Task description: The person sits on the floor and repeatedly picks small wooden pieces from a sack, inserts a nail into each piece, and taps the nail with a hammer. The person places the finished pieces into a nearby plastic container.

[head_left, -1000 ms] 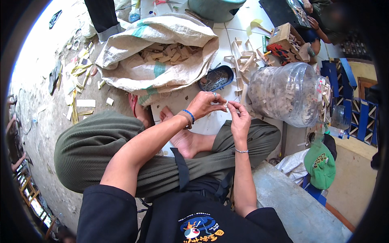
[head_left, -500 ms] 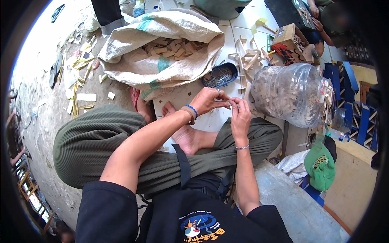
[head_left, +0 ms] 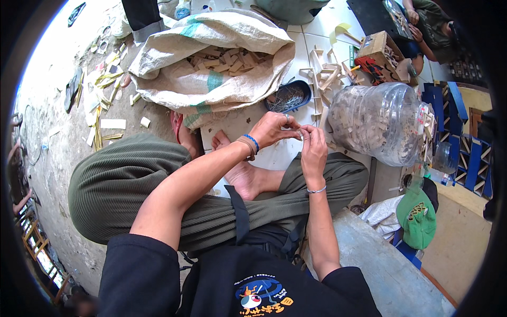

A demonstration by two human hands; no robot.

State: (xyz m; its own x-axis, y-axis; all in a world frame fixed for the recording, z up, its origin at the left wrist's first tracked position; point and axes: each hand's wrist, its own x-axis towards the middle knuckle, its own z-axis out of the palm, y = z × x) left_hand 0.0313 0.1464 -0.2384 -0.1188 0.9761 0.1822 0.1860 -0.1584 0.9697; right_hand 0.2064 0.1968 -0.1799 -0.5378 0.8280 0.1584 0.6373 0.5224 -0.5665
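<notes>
My left hand point(head_left: 275, 128) and my right hand point(head_left: 314, 150) meet fingertip to fingertip above my crossed legs. Both have thumb and fingers pinched together. Whatever sits between them is too small to make out. Just beyond the hands lies a dark blue dish point(head_left: 292, 96) filled with thin, pale, pin-like pieces. Farther off, a white woven sack point(head_left: 158, 68) with green stripes stands rolled open, with many small wooden blocks point(head_left: 227, 59) inside. Small wooden pieces joined at angles point(head_left: 328, 79) are heaped on the tiles to the right of the dish.
A large clear plastic jug point(head_left: 375, 121) lies on its side at my right. Behind it stands a cardboard box point(head_left: 374, 46) of wood pieces, near another person's hands point(head_left: 413, 24). A green cap point(head_left: 416, 217) hangs at the right. Scraps litter the ground at left.
My hands stay pinched together at almost the same spot, with only a slight shift of the fingers. The other person at the far right has moved a little.
</notes>
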